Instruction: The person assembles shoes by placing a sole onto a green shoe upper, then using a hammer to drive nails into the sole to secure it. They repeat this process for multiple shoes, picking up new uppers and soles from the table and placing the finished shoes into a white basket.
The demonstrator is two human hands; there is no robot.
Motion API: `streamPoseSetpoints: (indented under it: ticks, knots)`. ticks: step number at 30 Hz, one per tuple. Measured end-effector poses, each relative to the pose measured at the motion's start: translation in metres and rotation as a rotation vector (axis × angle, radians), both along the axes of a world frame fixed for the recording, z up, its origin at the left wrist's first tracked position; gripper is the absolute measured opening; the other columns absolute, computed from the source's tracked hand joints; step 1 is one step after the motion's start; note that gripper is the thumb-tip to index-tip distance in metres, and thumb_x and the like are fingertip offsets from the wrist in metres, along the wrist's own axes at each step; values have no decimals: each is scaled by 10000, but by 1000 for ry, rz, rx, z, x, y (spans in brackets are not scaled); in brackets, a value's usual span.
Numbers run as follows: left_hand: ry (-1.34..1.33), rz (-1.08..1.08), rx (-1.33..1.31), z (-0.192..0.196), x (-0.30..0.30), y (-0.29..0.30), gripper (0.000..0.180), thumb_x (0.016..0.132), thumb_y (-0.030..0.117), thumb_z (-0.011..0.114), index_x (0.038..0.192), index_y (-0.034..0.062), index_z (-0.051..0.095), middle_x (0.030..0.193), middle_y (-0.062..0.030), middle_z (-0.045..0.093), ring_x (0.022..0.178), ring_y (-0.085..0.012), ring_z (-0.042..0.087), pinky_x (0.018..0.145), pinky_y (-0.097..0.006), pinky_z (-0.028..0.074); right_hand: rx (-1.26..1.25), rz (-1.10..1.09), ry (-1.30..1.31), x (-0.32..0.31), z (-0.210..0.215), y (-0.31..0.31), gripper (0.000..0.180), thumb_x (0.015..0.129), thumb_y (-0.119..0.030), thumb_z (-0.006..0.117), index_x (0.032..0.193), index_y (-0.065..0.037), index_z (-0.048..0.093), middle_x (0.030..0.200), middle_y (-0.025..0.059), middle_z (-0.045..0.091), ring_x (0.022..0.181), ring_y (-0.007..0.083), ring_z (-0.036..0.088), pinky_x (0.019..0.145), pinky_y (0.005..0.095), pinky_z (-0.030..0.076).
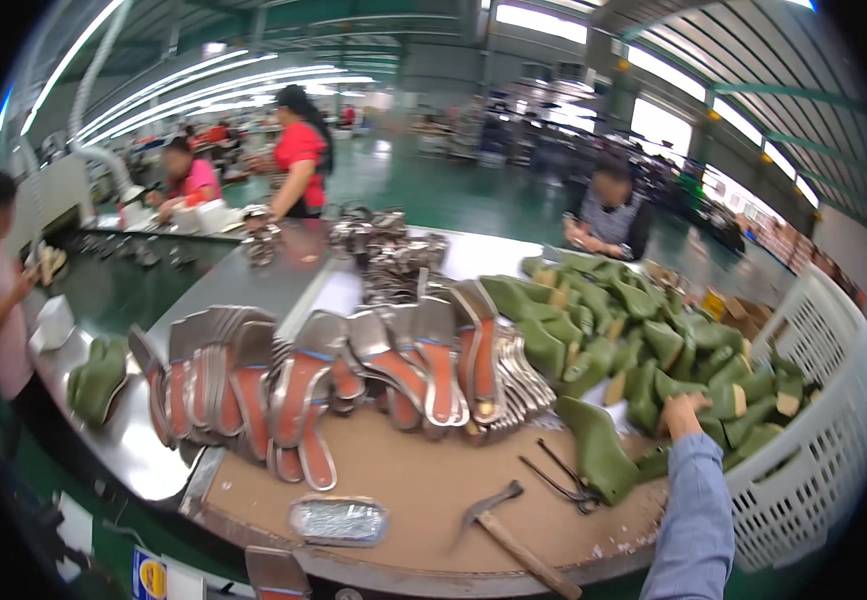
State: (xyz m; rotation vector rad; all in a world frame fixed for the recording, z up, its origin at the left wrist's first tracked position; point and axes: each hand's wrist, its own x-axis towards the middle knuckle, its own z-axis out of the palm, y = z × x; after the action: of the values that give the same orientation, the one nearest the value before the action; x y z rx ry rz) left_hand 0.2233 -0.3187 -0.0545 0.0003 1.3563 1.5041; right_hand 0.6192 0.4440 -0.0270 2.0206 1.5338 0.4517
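Note:
Reaching in from the lower right, my right hand (683, 412) is among a heap of green shoe lasts (585, 297). Its fingers curl over one green shoe last (675, 387), partly hidden beneath them. My left hand is outside the picture. Nearer the front, a single larger green last (593, 450) lies apart from the heap. Beside it are dark metal pincers (563, 477) with spread handles. A hammer (523, 550) with a wooden handle rests on the brown board. Several insoles (303, 385) with red-brown bottoms and silvery edges lie in overlapping stacks left of the heap.
A white perforated plastic basket (803, 475) tilts at the right edge. A clear-wrapped packet (339, 520) lies near the front of the workbench (423, 495). One insole (275, 574) shows at the lower edge. Another person (608, 215) is across the bench; others work at the left.

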Motion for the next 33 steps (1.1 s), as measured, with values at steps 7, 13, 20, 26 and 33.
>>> streamPoseSetpoints:
  ticks: [7, 13, 20, 26, 33]
  knots:
    - [81, 101, 87, 26, 11, 3, 512, 1035, 534, 438, 1123, 51, 582, 764, -132, 644, 458, -247, 590, 378, -356, 478, 174, 347, 2, -19, -32, -3, 375, 949, -219, 579, 1284, -80, 674, 1359, 195, 575, 1278, 446, 503, 925, 610, 514]
    - [44, 131, 419, 18, 21, 74, 393, 1045, 260, 498, 1380, 74, 410, 1092, -203, 655, 621, -277, 684, 536, -362, 582, 487, 889, 618, -54, 112, -122, 609, 652, -64, 762, 1212, -19, 524, 1145, 260, 563, 1087, 448, 562, 908, 495, 520]
    - [-26, 163, 523, 43, 60, 145, 399, 1032, 368, 492, 1312, 86, 460, 1153, -146, 611, 857, -306, 691, 724, -442, 602, 405, 817, 1983, -111, 196, -304, 463, 805, -112, 674, 1219, 62, 561, 1136, 91, 638, 1000, 158, 603, 893, 309, 498]
    - [-223, 143, 791, 77, 66, 162, 872, 927, 796, 351, 1363, 49, 464, 1224, -117, 586, 1075, -331, 604, 978, -530, 471, 410, 946, 2407, -181, 86, -511, 547, 776, 13, 738, 1236, -26, 445, 1222, 138, 563, 1119, 238, 588, 1017, 406, 462]
    - [-189, 323, 837, 68, 39, 105, 678, 894, 618, 508, 1268, 57, 574, 1064, -162, 628, 903, -267, 647, 766, -421, 569, -600, 846, 2125, -191, 30, -583, 697, 964, -555, 596, 1443, -66, 466, 1416, 180, 548, 1225, 345, 591, 1084, 472, 438]
